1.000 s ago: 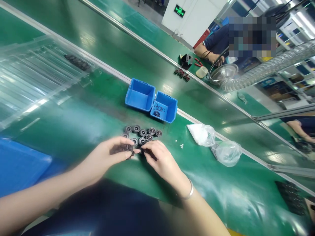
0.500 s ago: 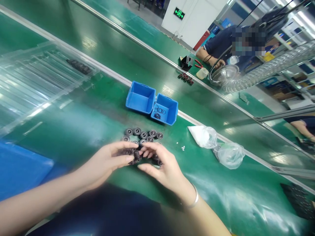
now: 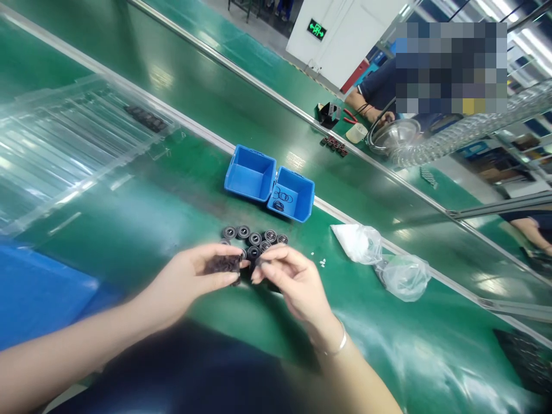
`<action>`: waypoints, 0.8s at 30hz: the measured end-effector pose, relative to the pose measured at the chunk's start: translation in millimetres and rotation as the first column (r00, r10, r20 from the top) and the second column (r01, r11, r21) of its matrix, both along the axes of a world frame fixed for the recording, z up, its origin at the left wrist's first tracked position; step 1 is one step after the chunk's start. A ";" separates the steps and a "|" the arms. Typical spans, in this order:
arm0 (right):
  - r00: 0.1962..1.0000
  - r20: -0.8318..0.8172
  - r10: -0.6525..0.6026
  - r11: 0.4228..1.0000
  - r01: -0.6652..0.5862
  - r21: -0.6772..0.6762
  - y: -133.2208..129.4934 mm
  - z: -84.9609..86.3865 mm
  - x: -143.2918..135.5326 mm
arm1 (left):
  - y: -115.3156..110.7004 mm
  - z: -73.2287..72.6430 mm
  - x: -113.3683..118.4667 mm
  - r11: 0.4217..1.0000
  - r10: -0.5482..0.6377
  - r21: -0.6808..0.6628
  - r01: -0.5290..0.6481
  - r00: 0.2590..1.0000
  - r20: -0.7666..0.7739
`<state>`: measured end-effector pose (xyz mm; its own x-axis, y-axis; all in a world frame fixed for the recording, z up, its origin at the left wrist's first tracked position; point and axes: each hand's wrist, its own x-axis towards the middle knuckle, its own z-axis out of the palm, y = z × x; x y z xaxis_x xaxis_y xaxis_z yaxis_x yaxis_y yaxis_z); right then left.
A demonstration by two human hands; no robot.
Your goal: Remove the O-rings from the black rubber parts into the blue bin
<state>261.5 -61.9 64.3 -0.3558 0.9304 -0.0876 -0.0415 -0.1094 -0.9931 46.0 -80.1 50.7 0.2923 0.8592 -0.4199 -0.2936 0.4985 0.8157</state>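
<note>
Between the thumb and fingers of my left hand [image 3: 190,273] is a dark, blurred part [image 3: 225,264]. Just right of it, my right hand [image 3: 297,279] is pinched closed, with a small dark thing at its fingertips that is too blurred to name. Several round black parts [image 3: 244,232] stand on the green table [image 3: 190,213] beyond my fingers, some hidden by the hands. Behind them are two blue bins: the left bin [image 3: 250,172] looks empty, and the right bin [image 3: 294,192] holds thin black rings [image 3: 279,205].
Clear plastic bags [image 3: 360,242] and small white bits [image 3: 322,263] lie to the right. A clear ribbed tray [image 3: 77,144] and a blue container [image 3: 38,293] are at the left. Across the rail [image 3: 207,52], a person [image 3: 375,86] works beside a transparent hose [image 3: 466,135].
My right hand's fingers have closed from a spread pose into a pinch, slightly away from the left hand. The dark part in my left hand has shifted. The view has moved slightly.
</note>
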 end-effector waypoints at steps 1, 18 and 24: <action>0.996 0.081 -0.038 0.995 0.030 0.093 4.9 1.0 3.0 | 1.9 0.6 -1.3 1.000 0.028 0.002 -0.028 1.000 -0.003; 0.639 0.765 -0.081 0.695 -0.514 0.502 26.5 -21.0 10.6 | 9.5 9.3 -4.7 0.988 0.129 -0.107 -0.116 0.984 0.122; 0.603 0.786 -0.137 0.691 -0.510 0.511 28.4 -24.2 10.9 | 10.4 8.2 -4.0 0.987 0.121 -0.121 -0.105 0.984 0.134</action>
<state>272.4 -33.5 40.0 -0.6357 0.7540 0.1657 0.6399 0.6347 -0.4332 42.0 -69.7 58.9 0.2591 0.8392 -0.4782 -0.4607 0.5425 0.7025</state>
